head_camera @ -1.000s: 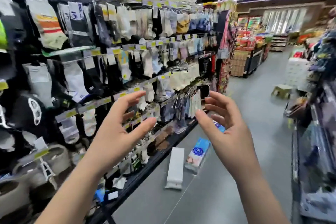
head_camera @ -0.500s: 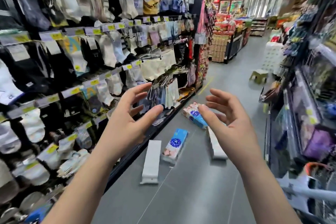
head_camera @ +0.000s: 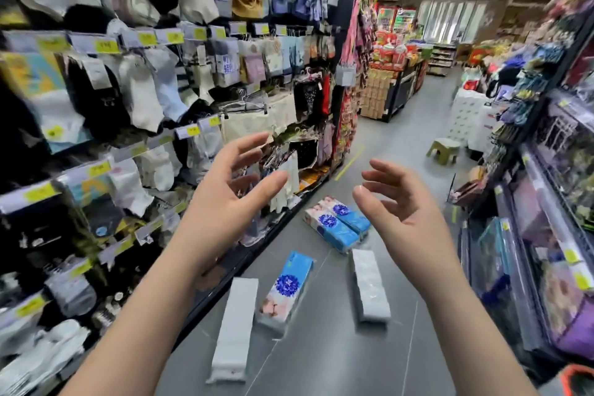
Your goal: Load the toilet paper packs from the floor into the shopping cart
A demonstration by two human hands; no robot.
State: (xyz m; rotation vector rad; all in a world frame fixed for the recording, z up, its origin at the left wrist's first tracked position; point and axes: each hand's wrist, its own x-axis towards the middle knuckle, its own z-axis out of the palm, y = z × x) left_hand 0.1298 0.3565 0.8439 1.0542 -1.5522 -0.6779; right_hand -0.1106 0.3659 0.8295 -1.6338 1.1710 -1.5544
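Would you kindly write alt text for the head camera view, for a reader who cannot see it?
A person's left hand and right hand hover, open and empty, above white and blue toilet paper packs lying on the grey floor of a shop aisle. Sock racks line the left side.

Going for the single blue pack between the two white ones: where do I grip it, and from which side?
Probably from above, at mid-length, gripping the blue pack across its narrow width. It lies flat, long and slim, pointing away from you. The left white pack lies close beside its near end, so fingers fit better further up.
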